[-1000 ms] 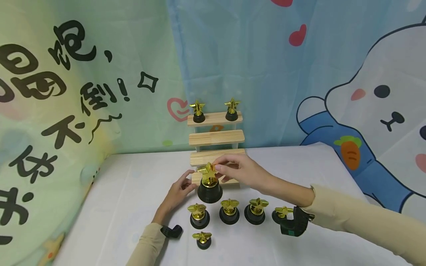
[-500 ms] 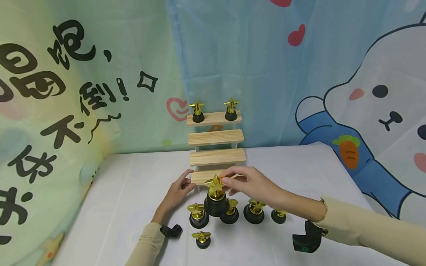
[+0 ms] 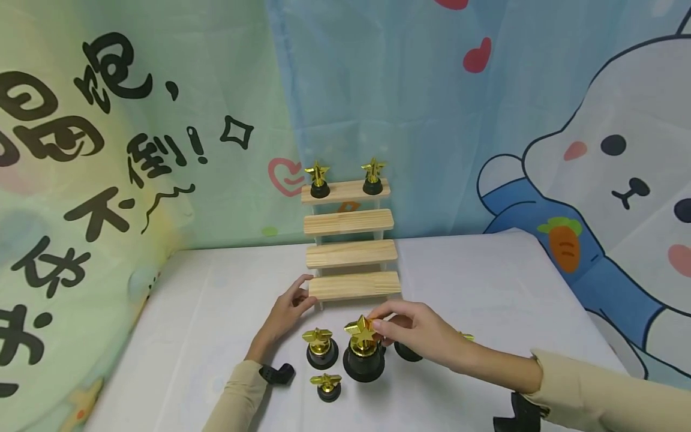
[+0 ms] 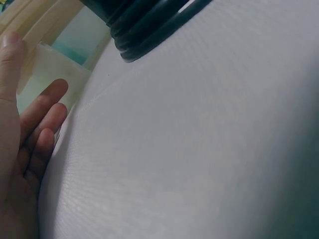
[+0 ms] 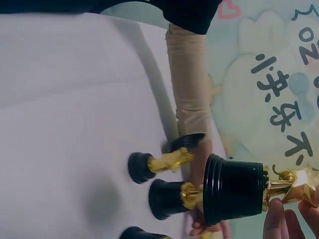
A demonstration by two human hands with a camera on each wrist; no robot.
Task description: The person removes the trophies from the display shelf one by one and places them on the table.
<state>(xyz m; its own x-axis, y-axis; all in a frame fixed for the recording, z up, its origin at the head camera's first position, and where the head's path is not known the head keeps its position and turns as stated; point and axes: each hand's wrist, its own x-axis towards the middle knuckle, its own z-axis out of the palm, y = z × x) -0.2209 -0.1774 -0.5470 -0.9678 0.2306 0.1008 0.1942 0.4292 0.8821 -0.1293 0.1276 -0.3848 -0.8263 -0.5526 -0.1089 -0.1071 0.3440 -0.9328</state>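
The right hand (image 3: 412, 330) pinches, forearm (image 3: 496, 365) outstretched, while the left hand (image 3: 286, 311) seems relaxed, its fingers (image 4: 54, 116) loosely bent.

The white-draped desk (image 3: 205, 300) carries a four-tier wooden display rack (image 3: 351, 255) with two gold star trophies (image 3: 319, 181) upright on its top tier. In front of the rack stand a larger trophy (image 3: 321, 350), a smaller trophy (image 3: 327, 389) and, partly hidden, a black trophy base (image 3: 408, 353).

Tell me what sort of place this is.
Probably a tabletop set up for filming or display: a cartoon-printed backdrop hangs behind a white-covered table, and gold star trophies stand atop a tiered wooden stand.
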